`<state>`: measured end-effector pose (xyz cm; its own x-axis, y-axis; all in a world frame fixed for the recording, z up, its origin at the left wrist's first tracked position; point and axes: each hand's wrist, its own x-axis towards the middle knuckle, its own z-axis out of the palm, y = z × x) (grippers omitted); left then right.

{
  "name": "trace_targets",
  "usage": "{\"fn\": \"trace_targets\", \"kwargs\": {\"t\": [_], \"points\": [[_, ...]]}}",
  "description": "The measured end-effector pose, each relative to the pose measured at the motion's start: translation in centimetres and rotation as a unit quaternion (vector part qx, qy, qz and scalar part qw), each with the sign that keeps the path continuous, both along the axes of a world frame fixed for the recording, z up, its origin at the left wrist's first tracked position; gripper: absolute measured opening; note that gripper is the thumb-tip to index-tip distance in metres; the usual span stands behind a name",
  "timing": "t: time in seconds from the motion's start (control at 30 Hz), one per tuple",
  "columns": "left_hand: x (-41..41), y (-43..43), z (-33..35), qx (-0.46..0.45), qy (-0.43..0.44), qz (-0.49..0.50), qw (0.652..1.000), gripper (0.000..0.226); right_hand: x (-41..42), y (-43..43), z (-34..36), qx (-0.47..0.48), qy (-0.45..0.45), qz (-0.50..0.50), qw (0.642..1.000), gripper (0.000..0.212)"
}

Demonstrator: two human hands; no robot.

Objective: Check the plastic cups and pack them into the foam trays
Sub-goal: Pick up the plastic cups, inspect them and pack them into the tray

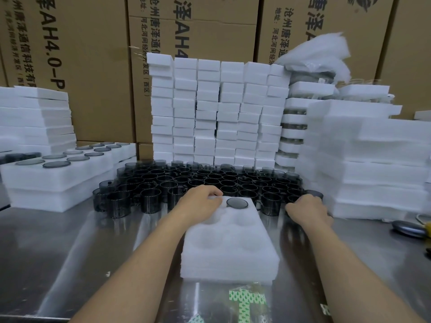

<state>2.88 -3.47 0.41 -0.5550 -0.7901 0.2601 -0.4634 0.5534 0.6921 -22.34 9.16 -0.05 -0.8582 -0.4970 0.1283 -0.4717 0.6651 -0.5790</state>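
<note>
A white foam tray (229, 252) with round pockets lies on the steel table in front of me. One dark smoky cup (237, 203) sits upside down in its far right pocket; the other pockets I can see hold nothing. My left hand (202, 201) rests on the tray's far left corner, fingers curled over the pocket there. Whether a cup is under it is hidden. My right hand (307, 207) is closed around a dark cup (313, 194) at the right edge of the crowd of loose cups (198, 180) behind the tray.
Filled foam trays (58, 180) are stacked at the left. Tall stacks of foam pieces (219, 108) stand behind the cups, more foam trays (373, 164) at the right. Cardboard boxes (77, 54) form the back wall. A green-patterned bag (247, 299) lies at the near edge.
</note>
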Motion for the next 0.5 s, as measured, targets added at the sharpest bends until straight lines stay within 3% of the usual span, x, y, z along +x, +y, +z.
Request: {"fn": "trace_targets", "kwargs": {"t": [0.1, 0.2, 0.33, 0.4, 0.5], "points": [[0.0, 0.1, 0.1, -0.013, -0.008, 0.005, 1.000, 0.032, 0.5, 0.3, 0.5, -0.031, 0.029, -0.003, 0.999, 0.022], [0.2, 0.0, 0.2, -0.038, 0.004, 0.023, 0.999, 0.043, 1.7, 0.2, 1.5, -0.116, 0.113, 0.003, 0.987, 0.016], [0.4, 0.2, 1.2, -0.016, 0.154, 0.029, 0.988, 0.041, 3.7, -0.7, 2.5, -0.297, 0.178, 0.161, 0.924, 0.025], [0.7, 0.3, 1.9, 0.019, 0.238, -0.006, 0.971, 0.031, 5.2, -1.1, 2.6, -0.326, 0.226, 0.231, 0.888, 0.034], [1.0, 0.8, 2.5, 0.072, 0.278, -0.109, 0.952, 0.045, 7.9, -1.6, 2.4, -0.352, 0.189, 0.339, 0.852, 0.044]]}}
